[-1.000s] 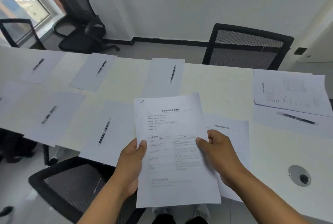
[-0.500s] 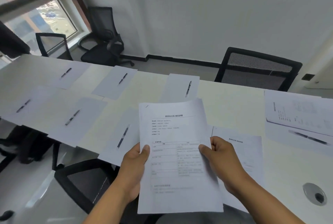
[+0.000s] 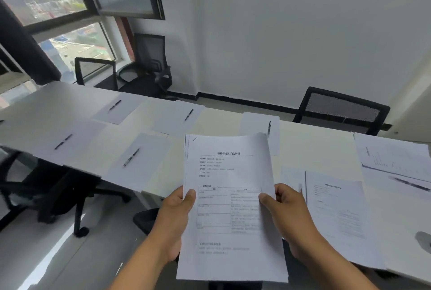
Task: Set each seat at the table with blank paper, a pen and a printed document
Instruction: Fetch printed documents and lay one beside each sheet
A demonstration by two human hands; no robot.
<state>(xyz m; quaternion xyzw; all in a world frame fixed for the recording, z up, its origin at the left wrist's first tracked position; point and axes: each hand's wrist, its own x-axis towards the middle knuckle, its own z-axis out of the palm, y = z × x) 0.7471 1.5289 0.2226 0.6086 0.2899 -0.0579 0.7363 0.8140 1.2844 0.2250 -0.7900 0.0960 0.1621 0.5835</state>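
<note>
I hold a stack of printed documents (image 3: 229, 208) upright in front of me, above the near table edge. My left hand (image 3: 173, 219) grips its left side and my right hand (image 3: 288, 217) grips its right side. On the white table (image 3: 310, 150) lie several blank sheets, each with a black pen on it, such as the sheet (image 3: 140, 161) with pen (image 3: 131, 157) and the far sheet (image 3: 261, 126) with pen (image 3: 269, 126). One printed document (image 3: 338, 215) lies at the seat to my right, another (image 3: 394, 157) at the far right over a pen (image 3: 411, 183).
Black mesh chairs stand around: one (image 3: 342, 110) across the table, two (image 3: 149, 66) near the window, one (image 3: 35, 191) under the table's left side. A round cable port (image 3: 424, 240) sits in the tabletop at the right edge.
My view has tilted up and swung left, showing more window and wall. Both hands keep the same hold on the stack, which stays in front of me.
</note>
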